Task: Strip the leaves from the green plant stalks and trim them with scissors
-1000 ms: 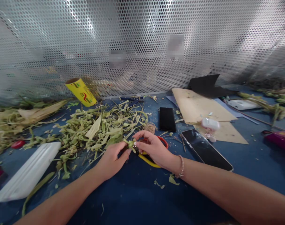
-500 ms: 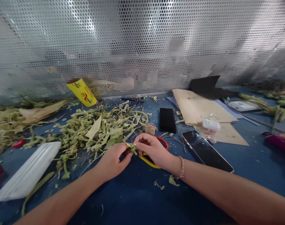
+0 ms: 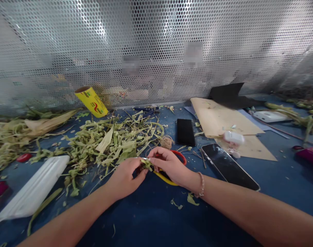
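Observation:
A small green piece of dried leaf, perhaps a knotted strip of husk (image 3: 147, 164), sits between my fingertips. My left hand (image 3: 127, 176) pinches it from the left with thumb and index finger. From the other side my right hand (image 3: 169, 165) closes its thumb and curled fingers on it. Scissors with red and yellow handles (image 3: 182, 156) lie partly hidden beneath my right hand. Just beyond my fingers rests a small ball of brown twine (image 3: 166, 141). A heap of twisted green husk strips (image 3: 94, 140) spreads over the table to the left.
A yellow tube (image 3: 92, 102) leans near the perforated metal screen (image 3: 156, 41). Two dark phones (image 3: 185, 132) and brown paper (image 3: 220, 116) lie to the right, with an earphone case (image 3: 233, 138). On the left are a white folded mask (image 3: 35, 187) and pale husks (image 3: 45, 122).
The whole view has shifted slightly. Both hands keep nearly the same pose, and the green piece has turned a little between the fingertips.

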### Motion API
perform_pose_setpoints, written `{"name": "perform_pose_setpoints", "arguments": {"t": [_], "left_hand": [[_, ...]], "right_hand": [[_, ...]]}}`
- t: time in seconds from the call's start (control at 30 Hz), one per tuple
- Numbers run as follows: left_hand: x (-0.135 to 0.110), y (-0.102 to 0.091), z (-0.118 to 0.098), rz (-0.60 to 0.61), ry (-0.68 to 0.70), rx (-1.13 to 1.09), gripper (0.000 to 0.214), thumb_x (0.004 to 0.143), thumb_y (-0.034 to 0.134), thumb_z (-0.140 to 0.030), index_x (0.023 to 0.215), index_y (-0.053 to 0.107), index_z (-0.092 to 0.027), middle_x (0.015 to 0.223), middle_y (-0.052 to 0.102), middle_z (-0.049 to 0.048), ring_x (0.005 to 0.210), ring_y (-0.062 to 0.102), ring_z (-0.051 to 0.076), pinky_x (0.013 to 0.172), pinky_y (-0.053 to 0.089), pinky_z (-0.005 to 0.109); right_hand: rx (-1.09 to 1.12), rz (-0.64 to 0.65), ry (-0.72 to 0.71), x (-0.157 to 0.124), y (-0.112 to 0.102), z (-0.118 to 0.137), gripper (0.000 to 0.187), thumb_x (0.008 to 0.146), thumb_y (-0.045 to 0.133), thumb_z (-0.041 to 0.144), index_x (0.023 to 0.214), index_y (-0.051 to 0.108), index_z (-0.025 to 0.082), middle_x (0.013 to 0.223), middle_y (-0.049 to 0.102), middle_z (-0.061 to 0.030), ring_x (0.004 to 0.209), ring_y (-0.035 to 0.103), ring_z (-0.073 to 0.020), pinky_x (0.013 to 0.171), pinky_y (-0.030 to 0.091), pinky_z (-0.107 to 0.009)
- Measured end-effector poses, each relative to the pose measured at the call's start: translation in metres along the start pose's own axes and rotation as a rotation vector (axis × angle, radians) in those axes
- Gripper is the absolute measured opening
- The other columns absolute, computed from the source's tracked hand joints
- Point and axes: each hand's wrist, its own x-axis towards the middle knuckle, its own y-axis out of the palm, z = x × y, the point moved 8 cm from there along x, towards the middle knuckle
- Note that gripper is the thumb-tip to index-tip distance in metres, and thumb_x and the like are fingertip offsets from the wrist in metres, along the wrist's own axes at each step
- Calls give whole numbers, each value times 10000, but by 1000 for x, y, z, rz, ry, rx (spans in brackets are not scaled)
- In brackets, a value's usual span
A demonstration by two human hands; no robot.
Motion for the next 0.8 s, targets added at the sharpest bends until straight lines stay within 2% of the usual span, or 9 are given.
{"name": "perform_pose_setpoints", "arguments": {"t": [0.3, 0.4, 0.57, 0.67, 0.8], "left_hand": [[0, -3, 1, -8, -37, -10, 178, 815, 433, -278, 714, 537, -175, 589, 558, 6, 552, 518, 125, 527, 406, 247], [-1, -5, 4, -30, -61, -18, 226, 832, 412, -311, 734, 566, -178, 646, 598, 29, 618, 559, 144, 583, 444, 271], [0, -17, 18, -152, -172, -84, 260, 854, 373, -330, 929, 571, -180, 873, 632, 79, 838, 592, 187, 742, 481, 331], [-1, -23, 25, -233, -228, -87, 218, 839, 398, -328, 906, 551, -187, 888, 617, 69, 863, 582, 189, 778, 480, 350], [1, -15, 24, -171, -231, -120, 198, 814, 432, -326, 894, 544, -183, 877, 616, 61, 836, 582, 182, 744, 486, 341]], "right_hand": [[-58, 12, 3, -1, 0, 0, 299, 651, 683, 362, 792, 504, 169, 629, 492, 58, 510, 458, -42, 523, 384, -208], [-91, 6, -4, 0, -1, -2, 269, 669, 667, 348, 790, 503, 173, 623, 494, 54, 519, 460, -52, 526, 384, -216], [-135, -58, 2, 0, -5, -3, 203, 685, 634, 271, 814, 502, 188, 586, 480, 61, 524, 447, -65, 517, 363, -215], [-111, -83, 19, 0, -7, -4, 183, 684, 619, 257, 800, 491, 196, 576, 477, 63, 528, 460, -72, 517, 362, -217], [-47, -87, 6, 0, -7, -3, 176, 705, 597, 263, 786, 457, 196, 565, 525, 60, 561, 510, -78, 594, 412, -236]]}}
